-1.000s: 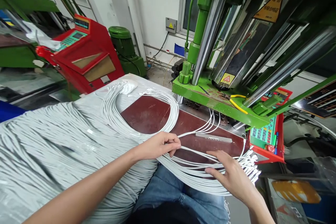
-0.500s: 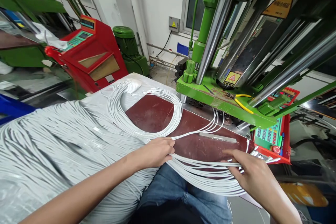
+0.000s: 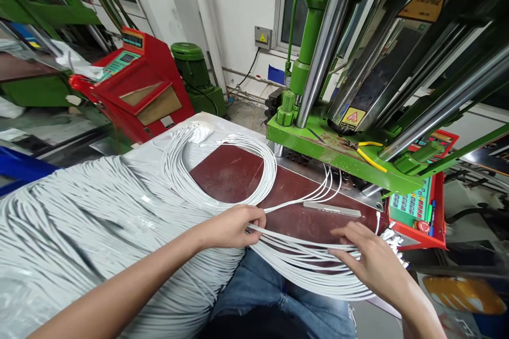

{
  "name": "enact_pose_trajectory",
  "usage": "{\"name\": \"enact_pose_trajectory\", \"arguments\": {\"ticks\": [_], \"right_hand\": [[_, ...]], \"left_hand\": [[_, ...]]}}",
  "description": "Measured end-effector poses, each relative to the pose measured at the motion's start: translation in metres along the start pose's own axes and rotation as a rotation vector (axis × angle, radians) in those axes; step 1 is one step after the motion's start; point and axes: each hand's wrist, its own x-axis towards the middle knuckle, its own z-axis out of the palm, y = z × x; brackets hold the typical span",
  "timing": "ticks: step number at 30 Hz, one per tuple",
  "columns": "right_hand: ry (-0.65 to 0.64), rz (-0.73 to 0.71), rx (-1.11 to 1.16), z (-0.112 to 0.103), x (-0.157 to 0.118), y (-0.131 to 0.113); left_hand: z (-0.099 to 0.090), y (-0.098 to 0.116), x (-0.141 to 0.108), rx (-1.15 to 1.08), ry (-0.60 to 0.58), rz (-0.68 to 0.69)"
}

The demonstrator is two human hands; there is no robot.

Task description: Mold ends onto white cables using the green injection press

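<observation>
A white wall (image 3: 238,0) is crossed by a vertical pipe (image 3: 204,10) and fitted with a grey electrical box (image 3: 263,37). A dark-paned window (image 3: 293,18) is partly hidden by a green press (image 3: 338,153). A red control cabinet (image 3: 153,85) is placed beside a green motor (image 3: 191,66), and the concrete floor (image 3: 248,114) is stained.

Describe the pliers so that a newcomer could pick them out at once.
Find the big green machine at upper right, then its flat lower ledge. The pliers lie there, near the front edge; only they have two splayed, bright yellow handles.
</observation>
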Motion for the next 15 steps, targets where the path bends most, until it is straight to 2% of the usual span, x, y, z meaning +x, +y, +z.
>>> {"name": "enact_pose_trajectory", "arguments": {"ticks": [4,7,9,12,15], "right_hand": [[0.025,-0.039,0.089,0.015,0.010,-0.008],[0.017,-0.027,0.138,0.016,0.013,-0.013],[0.053,-0.031,0.155,0.006,0.008,-0.020],[0.146,-0.091,0.130,-0.019,-0.007,-0.038],[0.166,-0.142,0.091,-0.039,-0.018,-0.048]], "left_hand": [[-0.013,-0.006,0.003,-0.313,0.013,-0.053],[-0.013,0.003,0.007,-0.336,-0.006,-0.072],[-0.006,0.020,0.010,-0.265,-0.046,-0.069],[0.006,0.057,0.015,-0.207,-0.112,-0.010],[0.004,0.088,0.018,-0.272,-0.109,0.088]]}}
